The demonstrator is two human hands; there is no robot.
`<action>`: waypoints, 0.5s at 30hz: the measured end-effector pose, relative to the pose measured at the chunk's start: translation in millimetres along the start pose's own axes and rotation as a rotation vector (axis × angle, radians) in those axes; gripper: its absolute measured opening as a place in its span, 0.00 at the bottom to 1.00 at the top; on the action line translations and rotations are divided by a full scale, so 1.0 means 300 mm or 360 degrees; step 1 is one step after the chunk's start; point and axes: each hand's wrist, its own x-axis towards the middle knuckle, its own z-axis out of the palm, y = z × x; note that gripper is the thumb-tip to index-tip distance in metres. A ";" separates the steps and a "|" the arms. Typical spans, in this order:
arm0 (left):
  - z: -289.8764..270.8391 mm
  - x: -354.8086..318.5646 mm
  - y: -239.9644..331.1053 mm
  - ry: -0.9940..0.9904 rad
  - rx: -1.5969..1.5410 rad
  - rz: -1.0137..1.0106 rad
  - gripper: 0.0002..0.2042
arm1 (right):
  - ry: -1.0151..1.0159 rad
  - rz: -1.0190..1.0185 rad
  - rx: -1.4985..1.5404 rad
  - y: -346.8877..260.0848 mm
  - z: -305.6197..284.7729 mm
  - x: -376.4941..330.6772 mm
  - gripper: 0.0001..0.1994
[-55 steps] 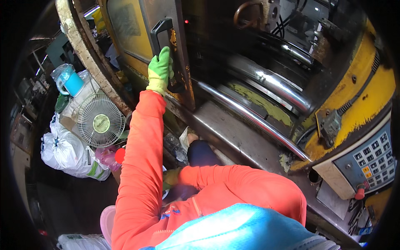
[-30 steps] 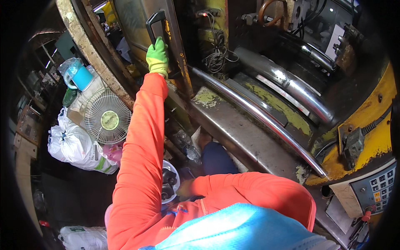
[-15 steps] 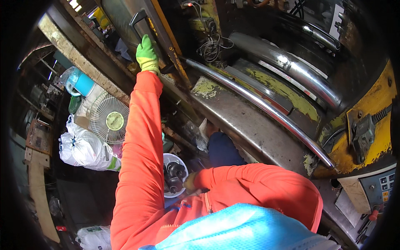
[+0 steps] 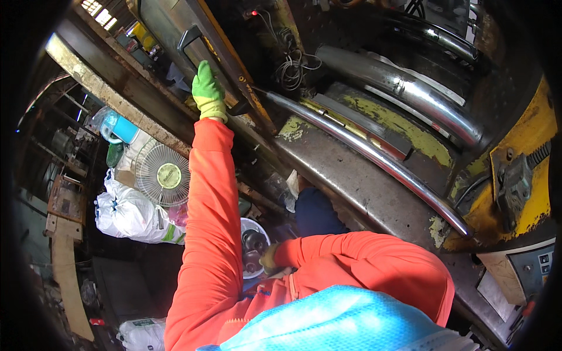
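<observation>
My left hand (image 4: 208, 92), in a bright green glove, reaches far forward with its fingers closed on a black door handle (image 4: 189, 38). That handle is fixed to a worn metal door (image 4: 170, 20) with a yellow edge. Close to my body, my right hand (image 4: 268, 258), in a dull yellowish glove, is beside the rim of a white bucket (image 4: 267, 232). Its fingers are mostly hidden, so its grip is unclear. Several dark rounded parts (image 4: 254, 241) lie in the bucket.
A long shiny metal bar (image 4: 374, 155) runs along the machine bed (image 4: 339, 169) on the right, below a thick curved tube (image 4: 410, 93). Left of my arm are a fan (image 4: 168, 175), white plastic bags (image 4: 126, 210) and a rusty beam (image 4: 117, 99). A control panel (image 4: 533, 263) is at lower right.
The view has shifted slightly. My left hand and the handle appear lower in it, with the hold unchanged. My right hand is still beside the bucket.
</observation>
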 end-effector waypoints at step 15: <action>0.098 -0.543 0.301 -0.0900 -0.0304 -0.0408 0.09 | 0.0188 0.0048 0.0012 0.086 0.131 0.040 0.17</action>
